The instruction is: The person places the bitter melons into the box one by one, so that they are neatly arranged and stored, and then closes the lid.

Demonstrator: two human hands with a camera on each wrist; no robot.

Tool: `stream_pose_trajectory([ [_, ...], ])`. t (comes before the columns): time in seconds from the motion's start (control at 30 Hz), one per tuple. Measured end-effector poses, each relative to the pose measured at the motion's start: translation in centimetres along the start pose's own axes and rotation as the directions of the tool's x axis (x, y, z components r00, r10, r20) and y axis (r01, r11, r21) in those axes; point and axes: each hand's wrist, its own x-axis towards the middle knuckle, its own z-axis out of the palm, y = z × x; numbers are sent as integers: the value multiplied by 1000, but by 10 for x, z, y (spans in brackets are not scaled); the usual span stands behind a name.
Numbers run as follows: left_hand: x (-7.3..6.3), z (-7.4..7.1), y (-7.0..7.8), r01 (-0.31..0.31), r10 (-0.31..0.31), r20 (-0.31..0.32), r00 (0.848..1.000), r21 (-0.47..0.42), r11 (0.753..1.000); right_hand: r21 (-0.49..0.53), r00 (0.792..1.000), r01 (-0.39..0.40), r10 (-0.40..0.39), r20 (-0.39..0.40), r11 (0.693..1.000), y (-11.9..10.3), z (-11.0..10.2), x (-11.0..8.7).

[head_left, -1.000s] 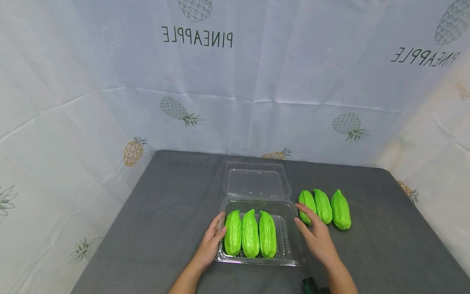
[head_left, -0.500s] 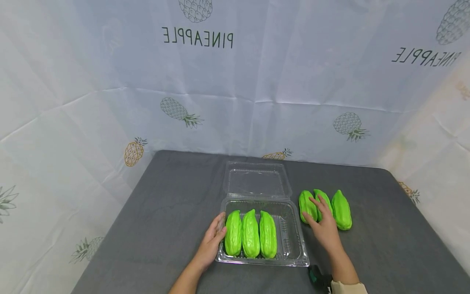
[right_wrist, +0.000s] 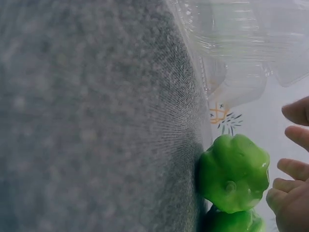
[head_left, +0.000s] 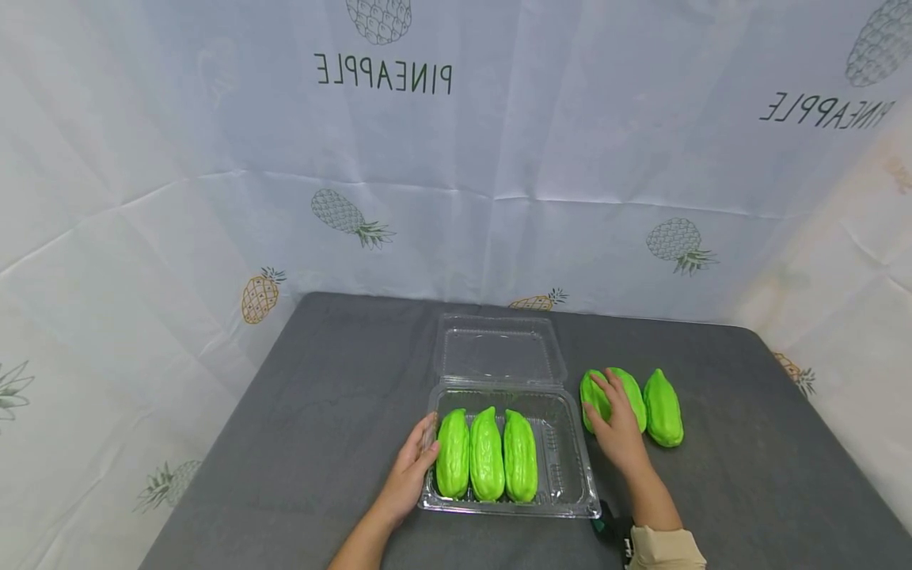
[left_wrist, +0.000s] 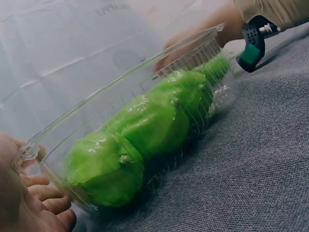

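Observation:
A clear plastic clamshell container [head_left: 563, 459] sits on the table, three green, ridged bitter melons [head_left: 487, 455] lying side by side in its left and middle part. My left hand [head_left: 406, 467] holds the container's left side by the rim, thumb over the edge and fingers along the outer wall. To the right lie three more bitter melons. Over the leftmost loose bitter melon [head_left: 593, 396] hovers my right hand [head_left: 620, 431], fingers spread, partly covering the middle one [head_left: 632, 396]. In the right wrist view, those fingers stand apart from a bitter melon [right_wrist: 234, 174].
The container's lid [head_left: 501, 348] is folded back flat behind it. Farthest right lies another loose bitter melon [head_left: 663, 410]. A black and green device [left_wrist: 251, 48] hangs at the right wrist. A pineapple-print curtain [head_left: 456, 158] rises behind the grey table [head_left: 335, 380].
My right hand has left the container's right side and moved over to the loose bitter melons, then shifted slightly left above the leftmost. My left hand stays at the container's left side.

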Motion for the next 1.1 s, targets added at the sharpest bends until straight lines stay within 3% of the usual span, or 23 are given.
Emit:
stream_pose_trajectory([
  [0.4, -1, 0, -1, -4, 4, 1, 1000, -3, 1000, -48, 1000, -16, 16, -4, 999, 5, 7, 5],
  [0.63, -1, 0, -1, -12, 12, -2, 1000, 4, 1000, -109, 1000, 21, -22, -10, 994, 6, 10, 9],
  [0.97, 0, 0, -1, 0, 0, -5, 1000, 4, 1000, -153, 999, -3, 10, 42, 988, 7, 11, 15],
  [1.1, 0, 0, -1, 3, -3, -9, 1000, 6, 1000, -153, 1000, 13, -10, 26, 988, 7, 13, 16],
])
